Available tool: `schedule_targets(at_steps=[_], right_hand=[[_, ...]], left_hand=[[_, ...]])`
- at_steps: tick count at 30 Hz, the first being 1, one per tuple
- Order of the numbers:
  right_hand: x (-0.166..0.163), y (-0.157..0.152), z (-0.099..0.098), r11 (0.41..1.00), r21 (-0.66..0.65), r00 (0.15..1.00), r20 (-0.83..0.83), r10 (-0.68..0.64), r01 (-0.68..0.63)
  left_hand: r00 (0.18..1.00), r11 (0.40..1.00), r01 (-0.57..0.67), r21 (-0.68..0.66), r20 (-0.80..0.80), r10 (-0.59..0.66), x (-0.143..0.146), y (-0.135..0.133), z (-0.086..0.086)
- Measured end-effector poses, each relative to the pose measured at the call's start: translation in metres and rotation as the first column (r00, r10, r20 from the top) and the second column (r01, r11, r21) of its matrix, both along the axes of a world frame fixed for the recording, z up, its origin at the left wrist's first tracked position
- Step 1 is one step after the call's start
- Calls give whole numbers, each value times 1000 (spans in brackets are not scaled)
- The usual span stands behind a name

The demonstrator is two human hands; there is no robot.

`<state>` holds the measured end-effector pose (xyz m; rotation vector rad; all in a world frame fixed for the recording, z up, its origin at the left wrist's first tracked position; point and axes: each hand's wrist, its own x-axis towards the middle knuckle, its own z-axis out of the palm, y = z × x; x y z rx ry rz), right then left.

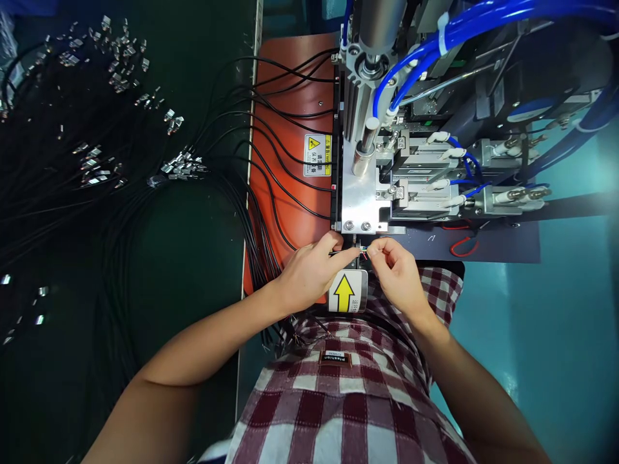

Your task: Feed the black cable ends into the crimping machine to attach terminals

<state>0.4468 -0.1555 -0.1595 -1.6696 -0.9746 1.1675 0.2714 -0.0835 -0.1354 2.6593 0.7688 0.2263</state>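
Observation:
My left hand (314, 267) is closed around the end of a black cable, at the front edge of the machine (358, 206). Its index finger points to the right, towards small coloured wires (363, 250) at the cable's tip. My right hand (393, 267) pinches at these thin wires from the other side, thumb and index finger together. Both hands sit just above a plate with a yellow arrow (345, 293). Several black cables (285, 171) run across the orange panel (285, 251) into a row along the machine's left side.
On the dark green table (178, 258) at left lie bundles of black cables with shiny metal connectors (186, 165). Blue air hoses (464, 29) arch over the machine at upper right. A warning label (318, 154) is on the orange panel. A red wire loop (464, 247) lies right of my hands.

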Motion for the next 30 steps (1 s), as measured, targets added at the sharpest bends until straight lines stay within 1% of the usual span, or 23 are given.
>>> schedule_targets(at_steps=[3,5,7,9,11,15,23,26,30], right_hand=[[-2,-1,-2,1000,26,992,128,-4,0],[-3,-2,-2,1000,29,983,184,-4,-1],[-3,-2,-1,1000,6,983,183,0,-1],[-1,-3,0,1000,-27,990,137,14,-11],[1,-4,1,999,-32,992,123,12,-8],[2,-5,1,997,59,974,220,-53,41],[-4,-2,-1,988,157,952,301,-46,-2],[-3,-3,-2,986,168,952,303,-52,0],[-3,-4,-6,991,137,964,264,-43,7]], left_hand=[[1000,1000,5,10,-29,-5,0,-1,0],[999,1000,6,13,-41,-5,1,-2,0],[999,1000,3,11,-37,-2,1,-2,0],[1000,1000,1,5,-21,-1,1,-1,0],[1000,1000,3,-3,-3,-3,2,-1,0],[1000,1000,9,-13,14,-8,2,0,-1],[1000,1000,-6,-14,-28,6,2,-1,0],[999,1000,-9,-7,-37,8,2,-1,0],[999,1000,-12,-4,-37,11,2,-1,0]])
